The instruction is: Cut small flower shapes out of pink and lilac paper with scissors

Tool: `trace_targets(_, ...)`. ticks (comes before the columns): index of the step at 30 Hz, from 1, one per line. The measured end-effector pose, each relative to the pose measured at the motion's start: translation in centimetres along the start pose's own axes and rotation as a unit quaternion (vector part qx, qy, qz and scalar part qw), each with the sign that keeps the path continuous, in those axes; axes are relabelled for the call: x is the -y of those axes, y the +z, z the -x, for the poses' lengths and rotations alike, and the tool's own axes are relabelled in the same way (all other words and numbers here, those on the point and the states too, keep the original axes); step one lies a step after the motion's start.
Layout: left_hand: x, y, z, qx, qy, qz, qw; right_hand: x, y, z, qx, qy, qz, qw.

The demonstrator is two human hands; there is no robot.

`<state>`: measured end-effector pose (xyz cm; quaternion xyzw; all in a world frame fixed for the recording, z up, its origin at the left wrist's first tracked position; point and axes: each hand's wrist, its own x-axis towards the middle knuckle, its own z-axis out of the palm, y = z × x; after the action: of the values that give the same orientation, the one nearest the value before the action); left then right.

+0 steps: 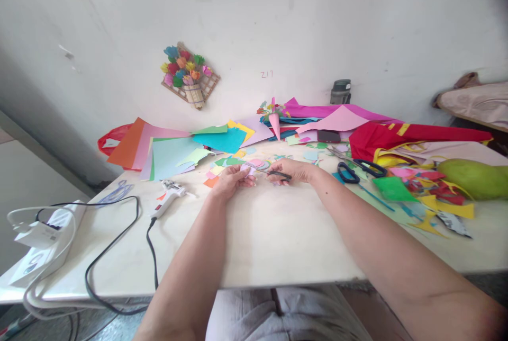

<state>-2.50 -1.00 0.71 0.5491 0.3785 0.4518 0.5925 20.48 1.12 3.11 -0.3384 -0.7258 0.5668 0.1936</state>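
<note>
My right hand (291,170) is closed around the dark handles of a small pair of scissors (280,175), whose blades point left. Between the fingers of my left hand (232,181) is a small pale purple piece of paper (248,170), close to the blades. Whether the blades touch the paper I cannot tell. Just behind both hands lie several small cut paper pieces (226,162) in green, pink, yellow and pale blue. An orange paper scrap (211,181) rests beside my left hand.
A glue gun (169,200) with a black cord lies left, near a power strip (59,230). Coloured paper sheets (170,155) line the back. Larger scissors (361,169), paper scraps (428,185) and a green fruit (472,178) are on the right. A small paper bouquet (274,121) stands behind.
</note>
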Motion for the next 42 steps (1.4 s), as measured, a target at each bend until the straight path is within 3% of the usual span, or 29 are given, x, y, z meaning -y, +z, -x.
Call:
trace_targets(30,-0.2,0.4,0.2,-0.013,-0.002,0.026,1.000,-1.3,-0.1,-1.2,-0.013,-0.012,-0.008,1.000)
trace_targets(42,-0.3,0.5,0.3,-0.011,-0.016,0.036,0.999,-0.3,0.6,-0.6,-0.034,-0.017,-0.023,0.999)
